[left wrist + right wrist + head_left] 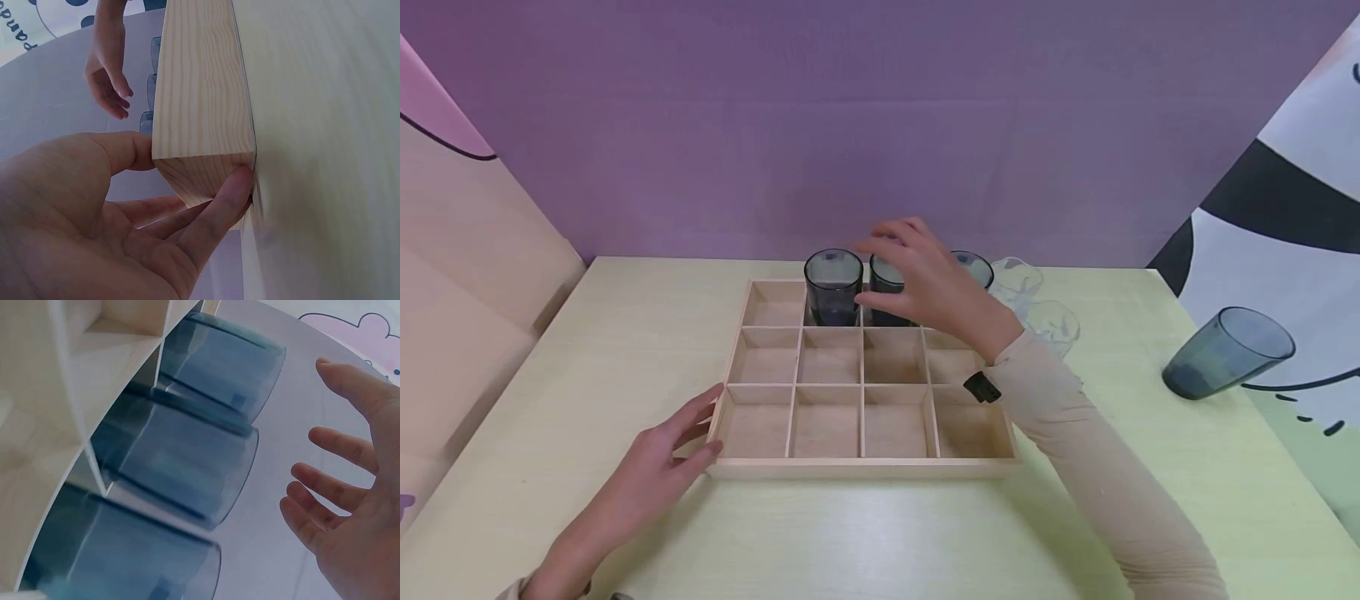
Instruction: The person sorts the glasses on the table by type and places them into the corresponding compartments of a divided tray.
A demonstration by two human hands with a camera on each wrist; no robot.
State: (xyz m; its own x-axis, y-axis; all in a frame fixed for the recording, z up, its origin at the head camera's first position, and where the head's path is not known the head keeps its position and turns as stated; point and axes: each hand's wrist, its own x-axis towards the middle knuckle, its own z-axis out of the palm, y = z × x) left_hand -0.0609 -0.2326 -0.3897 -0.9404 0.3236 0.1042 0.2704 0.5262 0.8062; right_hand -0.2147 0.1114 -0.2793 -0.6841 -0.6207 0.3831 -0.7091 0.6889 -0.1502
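A shallow wooden box (861, 469) with square compartments lies on the table. My left hand (658, 467) grips its left end at the near corner; in the left wrist view, the thumb and fingers (225, 194) lie against the edges and end face. Three blue-grey drinking glasses stand upright along the box's back row: a left glass (834, 292), a middle glass (887, 308) and a right glass (973, 265). My right hand (932, 283) hovers over the middle and right ones, fingers spread and apart from the glasses (175, 450) in the right wrist view, holding nothing.
Two clear glasses (1052, 325) stand on the table (625, 350) just right of the box, partly behind the right forearm. Another blue-grey glass (1225, 354) leans to the right near the table's right edge. A purple backdrop (850, 150) rises behind.
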